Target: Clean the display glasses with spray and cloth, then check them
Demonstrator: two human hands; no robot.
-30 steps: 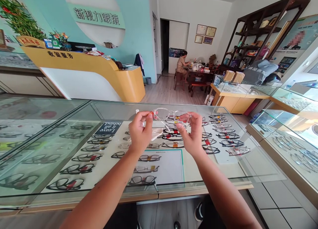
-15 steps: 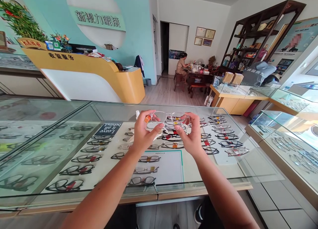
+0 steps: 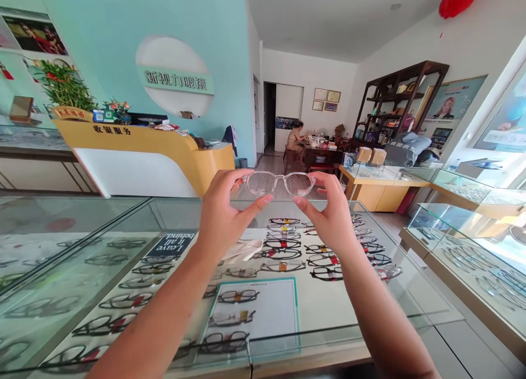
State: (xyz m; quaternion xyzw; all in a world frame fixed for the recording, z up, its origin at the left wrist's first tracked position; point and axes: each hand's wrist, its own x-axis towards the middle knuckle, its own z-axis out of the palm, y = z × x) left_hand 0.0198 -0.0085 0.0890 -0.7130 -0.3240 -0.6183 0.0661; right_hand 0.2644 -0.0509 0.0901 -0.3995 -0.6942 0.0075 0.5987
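Clear-framed eyeglasses [image 3: 280, 183] are held up level above the glass display case [image 3: 329, 313], lenses facing along my view. My left hand [image 3: 226, 204] pinches their left end between thumb and fingers, with a bit of orange showing by the fingertips. At the right end, my right hand [image 3: 329, 206] grips the frame the same way, thumb below. Through the case's top, rows of eyeglasses [image 3: 282, 253] lie beneath my hands, many with red or yellow tags. A whitish cloth or paper [image 3: 244, 250] lies partly behind my left hand.
A dark printed card [image 3: 170, 244] and a teal-edged board [image 3: 271, 313] lie in the case. Another glass case [image 3: 472, 258] stands at right. Beyond are a yellow-topped counter [image 3: 164, 143], a seated person [image 3: 296, 142] at a table, and a dark wooden shelf [image 3: 394, 102].
My view has tilted upward, showing more wall and ceiling. Both hands have raised the eyeglasses away from the case, so they now show against the floor and case edge beyond.
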